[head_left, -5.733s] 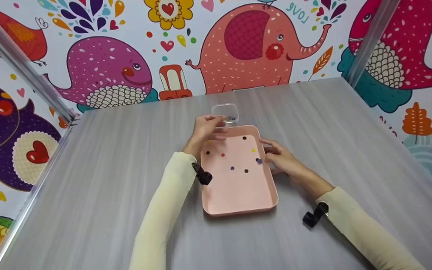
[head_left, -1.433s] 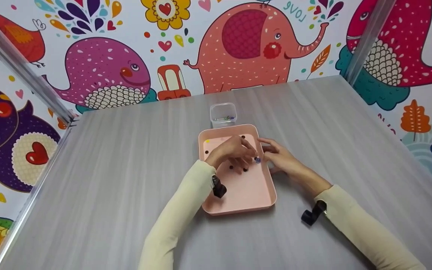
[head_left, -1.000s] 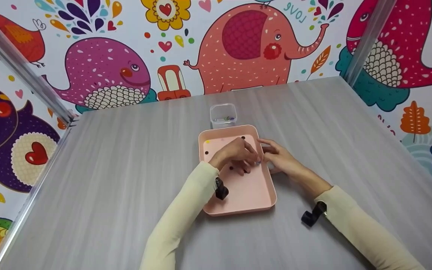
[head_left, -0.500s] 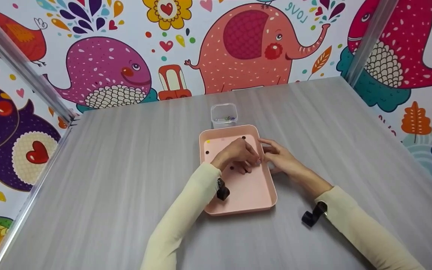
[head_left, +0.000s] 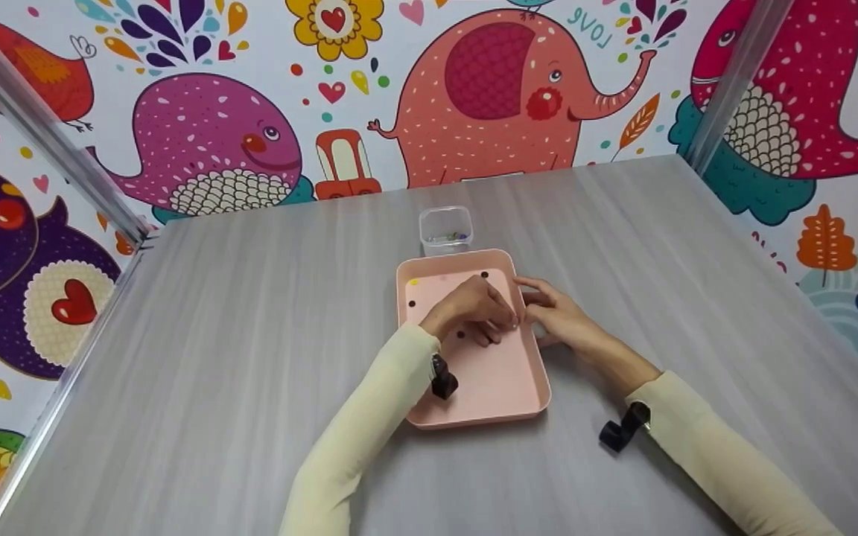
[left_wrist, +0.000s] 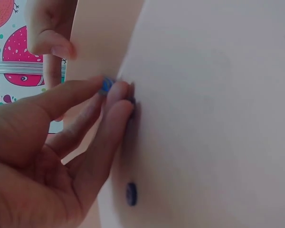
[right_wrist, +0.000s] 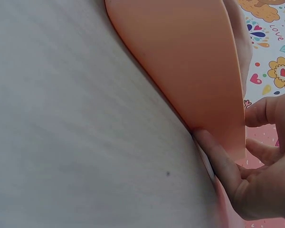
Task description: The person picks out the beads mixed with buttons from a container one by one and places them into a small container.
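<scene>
A shallow pink tray stands on the table with small round beads scattered on its floor. Inside it, near the right wall, my left hand pinches a glossy blue bead between thumb and fingertip. A dark bead is partly covered by those fingers, and another dark bead lies close by. My right hand rests its fingers against the outside of the tray's right wall, touching rim and lower side in the right wrist view. Dark beads and a yellow bead show left of my left hand.
A small clear plastic box with several coloured beads stands just behind the tray's far edge. The grey table ends at printed walls at back and sides. Black wrist cameras hang from both sleeves.
My left hand has gone from the clear box into the tray, across to its right wall, and taken hold of the blue bead. The red bead seen earlier is out of sight. My right hand stays put.
</scene>
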